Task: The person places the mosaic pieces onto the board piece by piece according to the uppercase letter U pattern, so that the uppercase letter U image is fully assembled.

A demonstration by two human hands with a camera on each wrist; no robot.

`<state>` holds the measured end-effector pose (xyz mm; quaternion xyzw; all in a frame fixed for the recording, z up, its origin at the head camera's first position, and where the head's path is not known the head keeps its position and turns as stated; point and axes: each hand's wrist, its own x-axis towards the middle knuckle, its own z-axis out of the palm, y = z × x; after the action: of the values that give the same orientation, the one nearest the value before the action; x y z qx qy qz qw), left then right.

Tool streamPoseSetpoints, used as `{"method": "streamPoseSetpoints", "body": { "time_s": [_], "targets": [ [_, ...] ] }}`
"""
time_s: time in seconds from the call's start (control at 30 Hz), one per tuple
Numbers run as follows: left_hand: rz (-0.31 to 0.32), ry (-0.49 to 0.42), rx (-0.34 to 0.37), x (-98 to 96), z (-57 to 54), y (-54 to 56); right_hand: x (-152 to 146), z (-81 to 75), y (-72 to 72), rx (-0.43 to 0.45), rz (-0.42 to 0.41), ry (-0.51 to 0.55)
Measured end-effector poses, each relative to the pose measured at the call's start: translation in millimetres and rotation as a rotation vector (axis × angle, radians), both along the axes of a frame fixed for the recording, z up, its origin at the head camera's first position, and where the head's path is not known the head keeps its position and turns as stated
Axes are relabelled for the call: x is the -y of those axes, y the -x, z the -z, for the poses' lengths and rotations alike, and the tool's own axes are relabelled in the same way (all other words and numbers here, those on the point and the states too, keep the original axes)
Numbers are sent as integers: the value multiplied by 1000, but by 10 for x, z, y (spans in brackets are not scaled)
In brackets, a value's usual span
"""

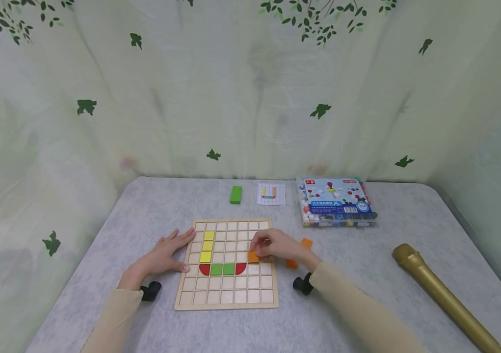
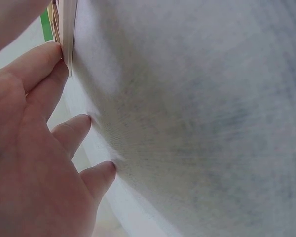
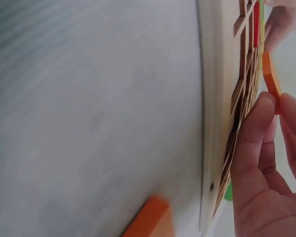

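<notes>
A wooden grid board [image 1: 226, 308] lies on the table, with yellow tiles [image 1: 206, 256] in a column at its left. Below them runs a row of two green tiles [image 1: 222, 268] between two red rounded-corner tiles [image 1: 241, 268]. My left hand [image 1: 162, 256] is spread, its thumb and forefinger at the board's left edge; in the left wrist view other fingertips [image 2: 106, 173] touch the table. Over the board's right side, my right hand [image 1: 274, 245] pinches an orange tile [image 3: 271, 79] between thumb and finger, tilted in the right wrist view.
Loose orange tiles [image 1: 292, 264] lie right of the board, partly behind the right wrist. Behind the board are a green block [image 1: 236, 195], a pattern card [image 1: 271, 202] and a clear box of colourful parts [image 1: 337, 203]. A gold microphone-shaped object [image 1: 444, 294] lies at right.
</notes>
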<state>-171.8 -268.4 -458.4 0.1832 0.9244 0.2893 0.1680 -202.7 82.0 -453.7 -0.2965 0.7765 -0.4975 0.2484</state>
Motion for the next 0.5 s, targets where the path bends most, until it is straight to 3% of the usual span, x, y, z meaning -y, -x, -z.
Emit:
{"method": "streamPoseSetpoints", "body": {
  "time_s": [0.3,0.5],
  "targets": [
    [-6,5,-3,-16,-3,-2,298,50,44,-37,44,-69],
    [-2,1,-7,-29,-13,-9,373,38,10,-123,88,-173]
  ]
}}
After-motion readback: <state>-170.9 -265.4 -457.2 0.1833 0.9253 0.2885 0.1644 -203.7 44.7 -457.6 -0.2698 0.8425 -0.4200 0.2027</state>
